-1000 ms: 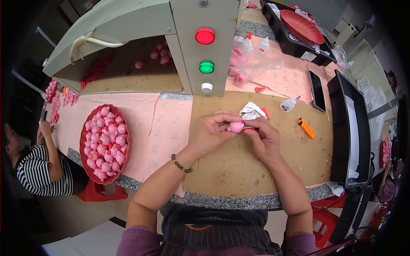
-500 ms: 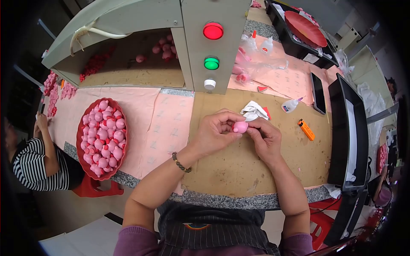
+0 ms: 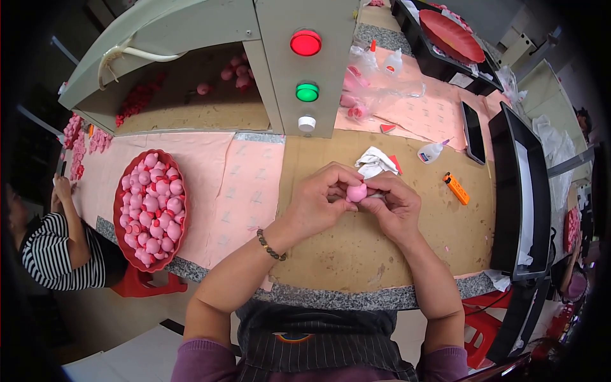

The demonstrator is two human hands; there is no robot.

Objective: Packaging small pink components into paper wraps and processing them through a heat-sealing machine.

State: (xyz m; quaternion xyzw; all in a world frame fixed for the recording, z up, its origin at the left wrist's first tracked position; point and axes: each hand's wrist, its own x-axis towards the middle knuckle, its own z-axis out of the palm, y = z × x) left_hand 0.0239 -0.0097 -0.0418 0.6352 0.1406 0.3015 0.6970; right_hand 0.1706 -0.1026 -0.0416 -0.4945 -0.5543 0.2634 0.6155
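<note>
Between my two hands, above the brown board (image 3: 331, 261), is a small round pink toy figure (image 3: 356, 193) with a bit of red near its top. My left hand (image 3: 323, 198), below a beaded bracelet, pinches it from the left with thumb and fingers. From the right, my right hand (image 3: 396, 205) grips it too, its thumb against the lower side. Fingers cover part of the figure. Just beyond the hands lies a crumpled white cloth (image 3: 374, 162) with a red piece beside it.
A red scalloped tray (image 3: 119, 219) full of similar pink figures sits at left. Ahead stands a grey machine (image 3: 273, 70) with lamps. On the right are a glue bottle (image 3: 430, 151), an orange cutter (image 3: 456, 189), a phone (image 3: 472, 134) and a black bin (image 3: 503, 210). Another person (image 3: 60, 245) is at far left.
The pink figure has been turned in my fingers: its red part, at the left side before, now shows near the top. Both hands stay in about the same place.
</note>
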